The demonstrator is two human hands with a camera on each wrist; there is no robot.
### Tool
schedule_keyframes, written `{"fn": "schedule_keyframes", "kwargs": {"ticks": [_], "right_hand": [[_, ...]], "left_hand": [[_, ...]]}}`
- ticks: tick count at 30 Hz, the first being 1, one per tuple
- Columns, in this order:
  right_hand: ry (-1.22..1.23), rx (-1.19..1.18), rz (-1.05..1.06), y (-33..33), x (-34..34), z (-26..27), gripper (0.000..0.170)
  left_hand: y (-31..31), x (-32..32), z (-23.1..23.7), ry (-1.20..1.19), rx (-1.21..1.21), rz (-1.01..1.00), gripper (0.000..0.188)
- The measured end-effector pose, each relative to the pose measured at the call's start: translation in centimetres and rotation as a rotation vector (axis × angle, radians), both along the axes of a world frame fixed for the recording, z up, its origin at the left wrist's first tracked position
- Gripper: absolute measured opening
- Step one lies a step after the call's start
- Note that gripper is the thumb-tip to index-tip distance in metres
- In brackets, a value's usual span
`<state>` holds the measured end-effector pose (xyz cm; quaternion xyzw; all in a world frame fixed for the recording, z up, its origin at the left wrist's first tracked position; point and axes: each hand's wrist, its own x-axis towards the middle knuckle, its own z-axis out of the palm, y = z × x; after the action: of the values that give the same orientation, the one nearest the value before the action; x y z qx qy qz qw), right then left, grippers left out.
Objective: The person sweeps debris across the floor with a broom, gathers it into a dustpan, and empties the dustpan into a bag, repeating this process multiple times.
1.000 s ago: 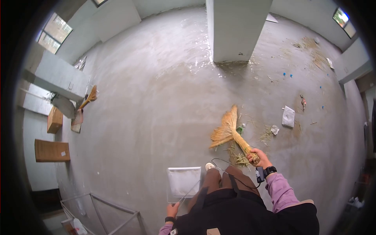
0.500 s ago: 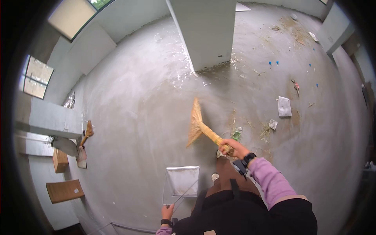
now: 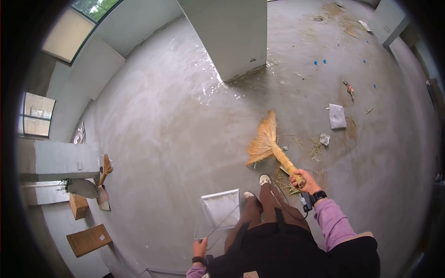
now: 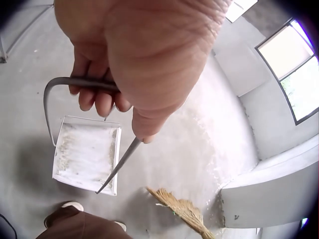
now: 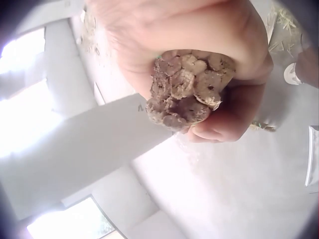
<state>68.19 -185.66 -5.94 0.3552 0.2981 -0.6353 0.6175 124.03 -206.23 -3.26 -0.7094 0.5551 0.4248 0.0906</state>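
My right hand (image 3: 307, 181) grips a straw broom (image 3: 265, 141) near the end of its bundled handle, with the fan of bristles low over the floor ahead. In the right wrist view, fingers and thumb wrap round the cut stalk ends (image 5: 187, 89). The left hand (image 3: 200, 248) holds the bent metal rod handle (image 4: 72, 81) of a white dustpan (image 3: 221, 209), down by the left side. That pan hangs close over the floor, with dusty marks inside. Loose straw (image 3: 289, 186) lies beneath and beside the broom handle, partly hidden by it.
A square pillar (image 3: 227, 37) stands ahead. To the right lie a flat white packet (image 3: 337, 116), crumpled paper (image 3: 324, 139), blue bits (image 3: 324, 61) and scattered straw. Another broom (image 3: 106, 164) and cardboard boxes (image 3: 89, 240) are at the left wall. A metal frame (image 3: 162, 272) sits lower left.
The broom swung left across the floor, then came back to the right over the straw. The dustpan tilted slightly, still in the left hand. The head view turned.
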Motion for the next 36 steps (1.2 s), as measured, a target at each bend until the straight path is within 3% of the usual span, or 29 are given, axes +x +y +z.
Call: {"fn": "schedule_keyframes", "kwargs": {"ticks": [5,9,12,19,22,27,32,36], "right_hand": [[-0.073,0.062,-0.152,5.8,1.5,1.9,0.025],[-0.046,-0.009,-0.283,4.7,3.5,4.8,0.026],[-0.025,-0.032,-0.219,3.6,5.0,6.0,0.026],[0.117,-0.147,0.041,-5.1,8.2,6.7,0.021],[-0.029,-0.187,0.029,-8.0,8.3,5.6,0.021],[-0.18,-0.237,-0.174,-2.5,9.3,3.7,0.025],[-0.122,0.047,-0.244,4.6,9.5,5.5,0.028],[-0.097,0.095,-0.282,4.8,8.2,6.8,0.026]], "left_hand": [[-3.2,0.1,-1.3,0.048,0.078,-0.012,0.035],[-4.9,-0.5,-4.0,0.07,0.112,-0.094,0.035],[-5.0,-1.0,-4.9,0.121,0.153,-0.067,0.037],[-6.6,-2.3,-2.5,0.071,0.092,-0.276,0.039],[-7.2,-1.8,-2.3,0.051,0.039,-0.324,0.041],[-7.3,-0.9,-2.6,-0.006,-0.004,-0.448,0.043],[-7.6,-0.6,-3.1,-0.002,-0.003,-0.427,0.042],[-9.0,-0.3,-4.2,0.012,0.034,-0.42,0.041]]}}
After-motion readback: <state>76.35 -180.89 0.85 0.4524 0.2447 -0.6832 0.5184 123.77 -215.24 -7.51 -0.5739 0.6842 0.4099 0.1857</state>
